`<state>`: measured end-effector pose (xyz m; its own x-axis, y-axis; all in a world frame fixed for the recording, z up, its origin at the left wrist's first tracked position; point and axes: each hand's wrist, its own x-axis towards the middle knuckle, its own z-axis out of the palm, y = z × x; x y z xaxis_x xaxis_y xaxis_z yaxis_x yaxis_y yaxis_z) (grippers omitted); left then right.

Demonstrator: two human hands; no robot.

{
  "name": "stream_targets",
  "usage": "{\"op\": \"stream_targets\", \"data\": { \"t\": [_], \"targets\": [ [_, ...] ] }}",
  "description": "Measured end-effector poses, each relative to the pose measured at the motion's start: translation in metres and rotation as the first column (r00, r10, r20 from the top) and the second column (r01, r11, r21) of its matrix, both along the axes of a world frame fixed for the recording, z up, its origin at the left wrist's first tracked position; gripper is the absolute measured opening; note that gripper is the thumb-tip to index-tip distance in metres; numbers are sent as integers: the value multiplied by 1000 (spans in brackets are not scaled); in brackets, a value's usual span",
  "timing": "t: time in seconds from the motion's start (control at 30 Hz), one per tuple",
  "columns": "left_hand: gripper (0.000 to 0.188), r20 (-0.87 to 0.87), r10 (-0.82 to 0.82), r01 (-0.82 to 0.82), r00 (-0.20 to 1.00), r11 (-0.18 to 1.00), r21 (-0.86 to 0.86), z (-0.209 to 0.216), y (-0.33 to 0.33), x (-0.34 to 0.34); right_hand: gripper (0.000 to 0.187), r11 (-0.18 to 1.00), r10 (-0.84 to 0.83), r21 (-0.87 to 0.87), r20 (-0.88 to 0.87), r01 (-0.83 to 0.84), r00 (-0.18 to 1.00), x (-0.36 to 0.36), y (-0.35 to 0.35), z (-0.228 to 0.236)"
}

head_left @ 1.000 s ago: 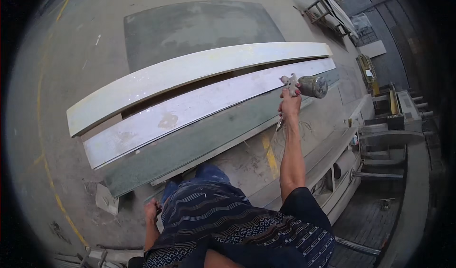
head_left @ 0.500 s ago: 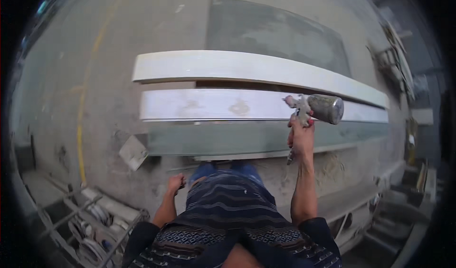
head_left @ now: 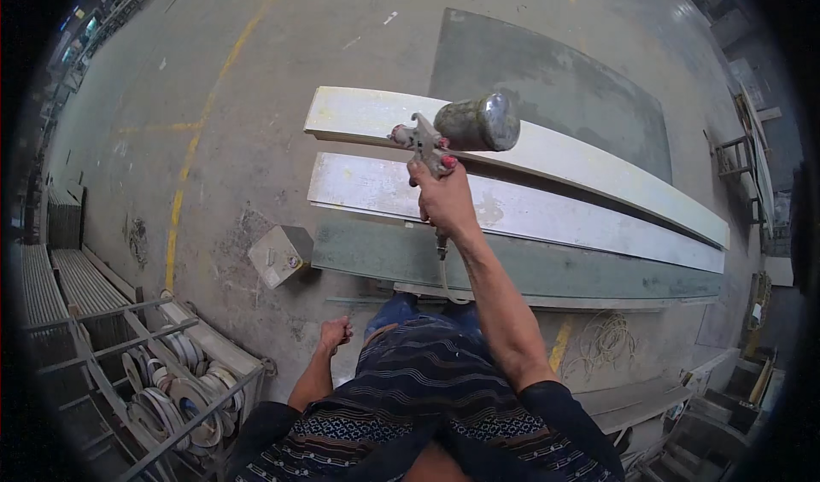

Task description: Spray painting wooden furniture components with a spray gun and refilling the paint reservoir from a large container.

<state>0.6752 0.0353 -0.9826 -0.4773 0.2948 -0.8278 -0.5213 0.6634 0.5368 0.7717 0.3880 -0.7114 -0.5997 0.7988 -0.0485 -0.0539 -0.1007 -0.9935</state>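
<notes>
My right hand is closed round the handle of a spray gun, which has a dented metal cup on it and a pale hose hanging below. The gun is over the gap between two long white boards, the far one and the near one. Nearer to me, a grey-green board lies alongside them. My left hand hangs beside my body, its fingers curled, away from the boards; nothing shows in it.
A dark green sheet lies on the floor beyond the boards. At the left stand a metal box and a rack with several rolls. A coiled hose lies at the right, and yellow lines mark the floor.
My right hand has swung the spray gun leftward and a little away from me, from the boards' right part toward their left part. The left hand stays low, slightly shifted in view.
</notes>
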Motion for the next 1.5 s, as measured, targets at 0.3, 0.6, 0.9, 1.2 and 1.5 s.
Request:
{"op": "stream_targets", "data": {
  "t": [0.3,0.6,0.9,1.2,1.5],
  "targets": [
    [25,35,-15,15,999,1000,-14,-19,24,4,22,998,66,-34,153,-62,986,46,16,-7],
    [25,43,-97,94,994,993,75,-21,36,-17,29,988,-148,57,29,147,988,67,37,-38],
    [27,-29,-353,334,935,906,-260,-17,88,49,29,626,-734,82,397,775,551,383,151,-93],
    [25,-267,-747,706,609,664,-249,-18,161,165,29,351,-901,210,340,912,269,605,239,-98],
    [26,-377,-905,745,196,387,-543,-18,162,198,27,288,-946,304,241,908,219,665,246,-96]
  ]
}}
